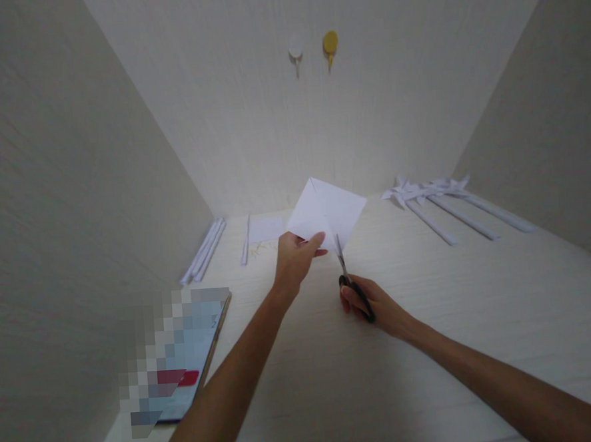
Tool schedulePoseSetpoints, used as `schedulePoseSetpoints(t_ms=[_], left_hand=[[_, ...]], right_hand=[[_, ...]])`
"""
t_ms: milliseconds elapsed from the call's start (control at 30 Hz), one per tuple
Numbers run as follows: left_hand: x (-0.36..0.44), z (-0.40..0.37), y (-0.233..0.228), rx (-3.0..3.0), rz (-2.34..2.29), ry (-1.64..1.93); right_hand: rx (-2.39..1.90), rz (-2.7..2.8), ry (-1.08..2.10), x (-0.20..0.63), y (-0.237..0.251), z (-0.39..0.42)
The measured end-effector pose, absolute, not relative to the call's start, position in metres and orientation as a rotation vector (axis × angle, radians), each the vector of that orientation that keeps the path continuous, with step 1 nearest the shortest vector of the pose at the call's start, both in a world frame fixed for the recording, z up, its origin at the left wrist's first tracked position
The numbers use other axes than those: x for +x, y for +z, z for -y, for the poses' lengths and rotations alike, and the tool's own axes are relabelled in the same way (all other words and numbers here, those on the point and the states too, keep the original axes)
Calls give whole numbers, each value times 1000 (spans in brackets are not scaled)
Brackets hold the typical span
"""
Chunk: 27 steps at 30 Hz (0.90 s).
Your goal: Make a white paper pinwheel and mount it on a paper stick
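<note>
A white square sheet of paper [332,209] with crease lines hangs above the table, one corner turned toward me. My left hand [297,254] pinches its lower left edge between thumb and fingers. In my right hand [363,300] is a pair of scissors [365,303] with black handles, fingers through the loops. The metal blades overlap the paper's near corner, pointing away from me along a crease. How far apart the blades are is hard to make out.
Several rolled paper sticks [204,250] lie at the left wall, beside a thin stick [245,241], a paper sheet [266,229] and small yellowish bits [261,248]. Paper pinwheels [426,189] on sticks rest at right. A tablet-like device [193,354] stands left. Two hooks [330,43] are on the wall.
</note>
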State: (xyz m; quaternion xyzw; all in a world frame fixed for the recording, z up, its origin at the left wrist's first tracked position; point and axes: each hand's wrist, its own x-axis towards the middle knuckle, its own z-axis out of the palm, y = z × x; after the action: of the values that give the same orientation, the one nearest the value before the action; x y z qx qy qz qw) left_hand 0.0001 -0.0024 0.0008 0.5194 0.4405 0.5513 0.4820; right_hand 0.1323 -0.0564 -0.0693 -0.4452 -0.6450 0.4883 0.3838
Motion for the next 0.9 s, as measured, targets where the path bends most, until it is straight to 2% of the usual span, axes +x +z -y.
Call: schedulePoseSetpoints(t_ms=[900], left_hand=[[1, 1, -1, 1224, -1061, 1376]], right_hand=[[-1101, 1658, 1241, 133, -72, 56]])
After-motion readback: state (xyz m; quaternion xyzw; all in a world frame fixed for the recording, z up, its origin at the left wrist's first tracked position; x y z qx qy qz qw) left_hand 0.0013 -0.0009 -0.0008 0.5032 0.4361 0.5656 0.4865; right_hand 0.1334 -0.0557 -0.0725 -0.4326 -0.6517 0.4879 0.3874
